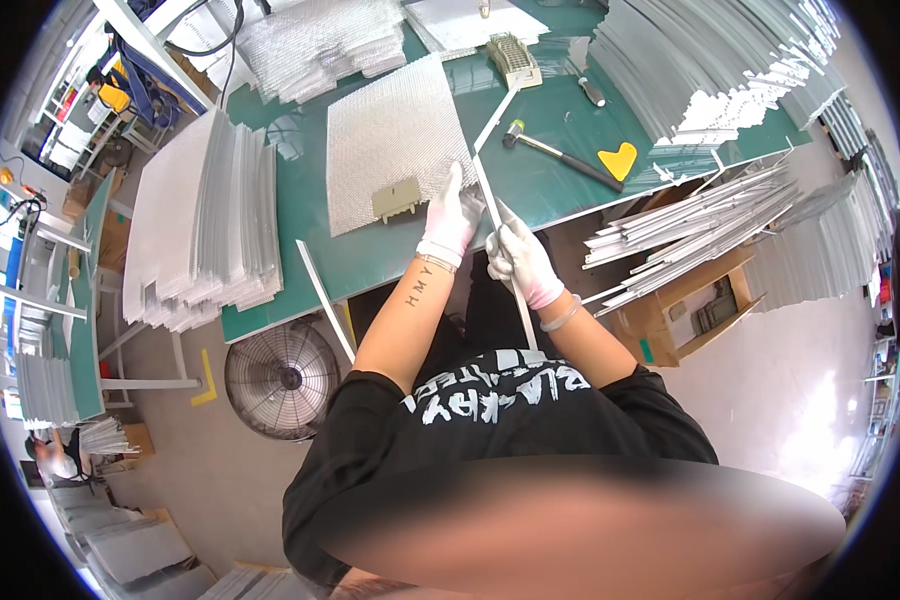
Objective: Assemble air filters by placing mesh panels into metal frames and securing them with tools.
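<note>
A light grey mesh panel [395, 130] lies on the green worktable with its near right corner at my left hand [451, 218]. That hand wears a white glove; its thumb stretches up over the panel's edge, and its other fingers are partly hidden there. My right hand [520, 262], also gloved, is closed around a thin white frame strip [491, 195], which runs along the panel's right edge down toward my body. A second white strip [495, 118] meets it at an angle near the panel. On the panel's near edge rests a beige plastic block [397, 200].
Right of the strips lie a hammer [565, 157], a yellow heart-like piece [618, 161] and a screwdriver [592, 92]. Mesh panel stacks [205, 215] stand left and behind. Loose white strips [690, 225] lie above a cardboard box [685, 310]. A floor fan [283, 380] stands below the table.
</note>
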A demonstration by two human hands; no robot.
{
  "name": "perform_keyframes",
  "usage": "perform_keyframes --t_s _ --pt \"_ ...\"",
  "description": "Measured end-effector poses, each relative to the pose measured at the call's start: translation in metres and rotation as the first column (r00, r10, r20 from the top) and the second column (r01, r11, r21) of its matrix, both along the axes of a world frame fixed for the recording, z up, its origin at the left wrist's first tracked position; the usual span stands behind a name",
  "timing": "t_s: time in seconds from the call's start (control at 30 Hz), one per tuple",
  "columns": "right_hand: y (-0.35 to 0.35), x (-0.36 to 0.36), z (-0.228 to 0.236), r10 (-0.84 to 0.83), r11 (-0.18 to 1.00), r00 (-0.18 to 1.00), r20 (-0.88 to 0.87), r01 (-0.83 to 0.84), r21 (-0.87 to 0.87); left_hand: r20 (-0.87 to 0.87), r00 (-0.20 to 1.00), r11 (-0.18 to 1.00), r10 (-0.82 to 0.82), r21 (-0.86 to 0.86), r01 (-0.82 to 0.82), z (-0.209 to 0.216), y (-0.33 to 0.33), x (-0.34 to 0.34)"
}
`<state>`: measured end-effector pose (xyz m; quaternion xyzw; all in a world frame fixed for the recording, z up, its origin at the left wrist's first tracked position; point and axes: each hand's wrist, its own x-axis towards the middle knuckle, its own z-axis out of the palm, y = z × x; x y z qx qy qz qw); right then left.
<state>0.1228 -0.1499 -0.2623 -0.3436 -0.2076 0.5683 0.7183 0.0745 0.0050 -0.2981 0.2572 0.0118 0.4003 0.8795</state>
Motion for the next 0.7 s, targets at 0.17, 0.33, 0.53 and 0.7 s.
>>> perform_keyframes --t_s 0.17,0.33,0.53,0.7 --pt "0.0 0.006 0.001 -0.049 0.997 0.994 0.102 0.055 -0.059 -0.178 0.982 0.983 -0.059 -0.183 0.026 0.026 -0.009 0.003" --pt "-0.006 -0.014 0.01 -0.039 0.979 0.951 0.307 0.097 -0.177 -0.319 0.924 0.963 0.212 0.227 -0.142 -0.001 0.002 0.008" --pt "0.014 0.014 0.022 0.029 0.976 0.907 0.42 0.065 -0.207 -0.481 0.49 0.501 0.727 0.86 0.1 0.014 -0.007 -0.002" --pt "0.074 0.044 0.05 0.093 0.955 0.752 0.653 0.117 -0.271 -0.355 0.931 0.995 -0.085 -0.085 0.058 0.014 -0.013 -0.001"
